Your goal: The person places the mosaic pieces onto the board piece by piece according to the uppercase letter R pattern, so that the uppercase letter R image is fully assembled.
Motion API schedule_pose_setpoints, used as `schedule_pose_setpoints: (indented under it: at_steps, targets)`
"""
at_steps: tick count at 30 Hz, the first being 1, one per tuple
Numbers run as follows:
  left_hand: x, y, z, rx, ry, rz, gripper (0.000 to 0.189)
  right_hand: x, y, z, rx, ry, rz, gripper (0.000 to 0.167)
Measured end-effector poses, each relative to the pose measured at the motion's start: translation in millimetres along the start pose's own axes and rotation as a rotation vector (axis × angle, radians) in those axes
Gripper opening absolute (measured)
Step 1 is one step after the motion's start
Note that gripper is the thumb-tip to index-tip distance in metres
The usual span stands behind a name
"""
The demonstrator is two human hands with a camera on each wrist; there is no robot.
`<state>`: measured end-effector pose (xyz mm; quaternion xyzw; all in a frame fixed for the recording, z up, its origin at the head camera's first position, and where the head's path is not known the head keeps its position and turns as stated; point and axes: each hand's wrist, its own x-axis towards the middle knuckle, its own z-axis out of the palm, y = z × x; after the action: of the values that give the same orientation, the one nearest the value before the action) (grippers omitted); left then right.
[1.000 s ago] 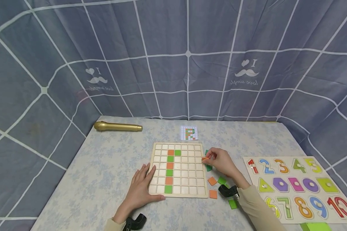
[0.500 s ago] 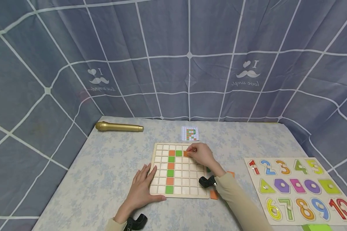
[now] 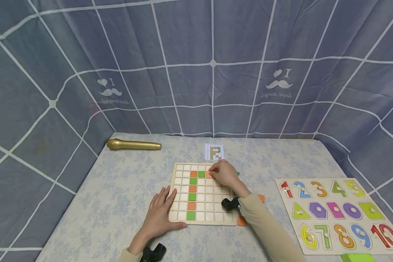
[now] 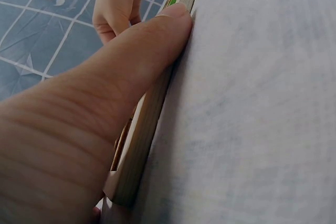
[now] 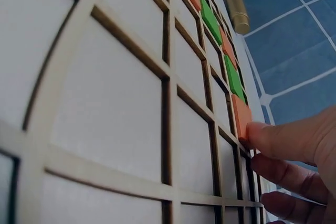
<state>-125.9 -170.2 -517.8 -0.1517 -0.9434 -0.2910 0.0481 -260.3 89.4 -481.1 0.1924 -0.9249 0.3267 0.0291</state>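
An orange tile (image 3: 209,174) goes into the second row of the wooden grid board (image 3: 203,214), just right of a green tile (image 3: 201,174), with the right hand (image 3: 225,174) bent over it. In the right wrist view a fingertip (image 5: 273,137) presses on the tile's near edge; whether the thumb also pinches it cannot be told, so the grip stays uncertain. The left hand (image 3: 159,214) lies flat with straight fingers on the table, thumb (image 4: 152,40) against the board's near-left edge, steadying it and holding nothing. A column of alternating orange and green tiles (image 3: 192,194) already runs down the board to the bottom row.

The step in hand appears to be seating this tile in its cell. The next move likely calls for letting go once it sits flush, then checking the pattern card (image 3: 214,151) beyond the board.

Loose orange tiles (image 3: 241,220) lie right of the board, partly hidden by the sleeve (image 3: 265,225). Further right sits a number puzzle (image 3: 338,214); a gold microphone (image 3: 133,145) lies at the table's far left.
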Motion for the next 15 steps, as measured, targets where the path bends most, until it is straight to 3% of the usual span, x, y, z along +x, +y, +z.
schedule_pose_setpoints:
  at_steps: [15]
  targets:
    - [0.0, -1.8, 1.5, 0.009, -0.014, -0.009, 0.117, -0.2, 1.8, -0.2, -0.028, -0.033, -0.022, 0.006]
